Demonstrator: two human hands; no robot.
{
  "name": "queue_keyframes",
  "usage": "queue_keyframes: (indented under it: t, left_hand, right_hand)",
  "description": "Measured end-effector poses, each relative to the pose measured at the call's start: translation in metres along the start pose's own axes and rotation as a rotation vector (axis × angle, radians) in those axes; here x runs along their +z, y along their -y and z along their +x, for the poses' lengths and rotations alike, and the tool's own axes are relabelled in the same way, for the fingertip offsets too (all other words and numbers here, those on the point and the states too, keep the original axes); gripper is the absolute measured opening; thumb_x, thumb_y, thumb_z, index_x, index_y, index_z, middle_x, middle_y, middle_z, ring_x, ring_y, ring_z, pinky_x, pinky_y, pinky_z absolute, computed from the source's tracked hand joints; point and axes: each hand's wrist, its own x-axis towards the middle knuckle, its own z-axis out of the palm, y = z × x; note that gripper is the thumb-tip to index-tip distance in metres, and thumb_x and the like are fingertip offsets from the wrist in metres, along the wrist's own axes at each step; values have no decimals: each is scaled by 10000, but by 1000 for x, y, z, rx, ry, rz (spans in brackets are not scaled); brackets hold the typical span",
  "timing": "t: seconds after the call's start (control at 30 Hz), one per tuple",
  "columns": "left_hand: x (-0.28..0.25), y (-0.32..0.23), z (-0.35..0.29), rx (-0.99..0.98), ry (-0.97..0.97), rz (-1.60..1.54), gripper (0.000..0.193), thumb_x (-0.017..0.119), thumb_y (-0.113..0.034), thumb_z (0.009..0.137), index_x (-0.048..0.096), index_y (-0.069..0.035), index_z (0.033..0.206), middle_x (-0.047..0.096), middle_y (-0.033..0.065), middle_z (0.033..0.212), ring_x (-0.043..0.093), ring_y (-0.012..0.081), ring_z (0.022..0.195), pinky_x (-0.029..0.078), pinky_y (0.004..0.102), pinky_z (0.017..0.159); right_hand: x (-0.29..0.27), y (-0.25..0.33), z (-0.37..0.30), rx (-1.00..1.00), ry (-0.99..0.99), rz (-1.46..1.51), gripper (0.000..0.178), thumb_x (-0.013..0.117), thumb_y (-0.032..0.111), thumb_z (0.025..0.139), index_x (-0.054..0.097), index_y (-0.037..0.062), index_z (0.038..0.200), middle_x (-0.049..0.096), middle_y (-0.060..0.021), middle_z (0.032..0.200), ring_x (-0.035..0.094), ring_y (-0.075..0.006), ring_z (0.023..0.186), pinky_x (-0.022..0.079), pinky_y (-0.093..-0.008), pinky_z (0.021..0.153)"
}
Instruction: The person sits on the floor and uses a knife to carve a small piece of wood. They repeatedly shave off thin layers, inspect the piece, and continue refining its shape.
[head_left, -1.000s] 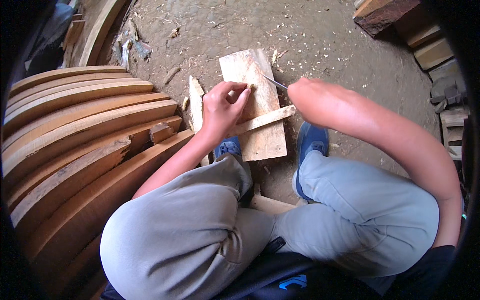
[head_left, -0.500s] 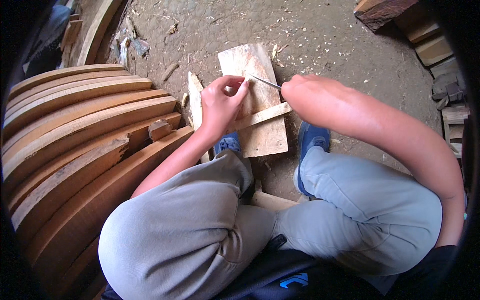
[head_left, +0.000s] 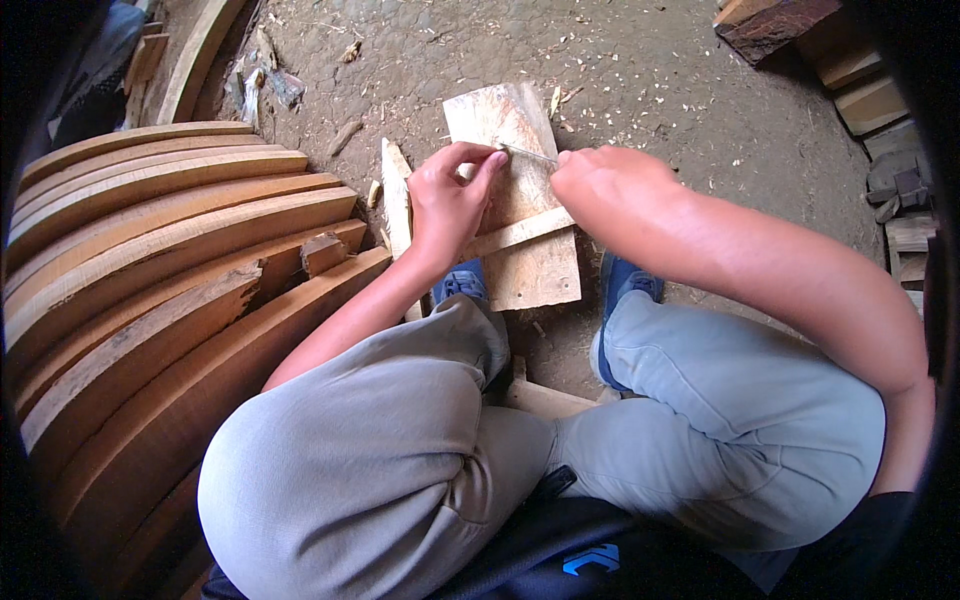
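Note:
My right hand (head_left: pixel 608 182) is closed round the handle of a knife, and the handle itself is hidden in the fist. The thin knife blade (head_left: pixel 530 154) points left, its tip close to the fingertips of my left hand (head_left: pixel 440 205). Those fingers are pinched together; whatever small thing is between them is too small to make out. Both hands are over a pale wooden board (head_left: pixel 537 275) lying on the ground between my feet. A narrow wooden strip (head_left: pixel 520 232) crosses the board at a slant below the hands.
Long curved planks (head_left: pixel 180 235) are stacked along my left side, with a small wood block (head_left: pixel 321 255) on them. A pale splintered offcut (head_left: pixel 396 185) lies beside my left forearm. More timber (head_left: pixel 865 103) is piled at the right. Wood chips dot the dirt floor (head_left: pixel 640 80).
My right hand has moved slightly left, and the knife blade has turned so it looks thinner. The pinched left hand has barely shifted.

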Motion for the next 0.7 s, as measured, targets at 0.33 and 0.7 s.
queue_keyframes:
  t: [0.33,0.7]
  left_hand:
    - [-1,-8,0,13,-6,-28,216,812,-180,850,749,-12,970,763,56,834,652,73,549,489,240,486]
    - [-7,-20,-1,-441,178,-303,239,770,-175,884,697,28,989,688,62,827,635,94,583,541,273,457]
  right_hand:
    - [2,1,-4,-47,-19,-29,89,598,16,804,676,-4,843,675,-185,899,707,-325,894,575,-404,761]
    - [-2,5,-7,-37,14,-45,71,608,16,794,674,3,819,678,-183,882,712,-321,864,580,-400,732]
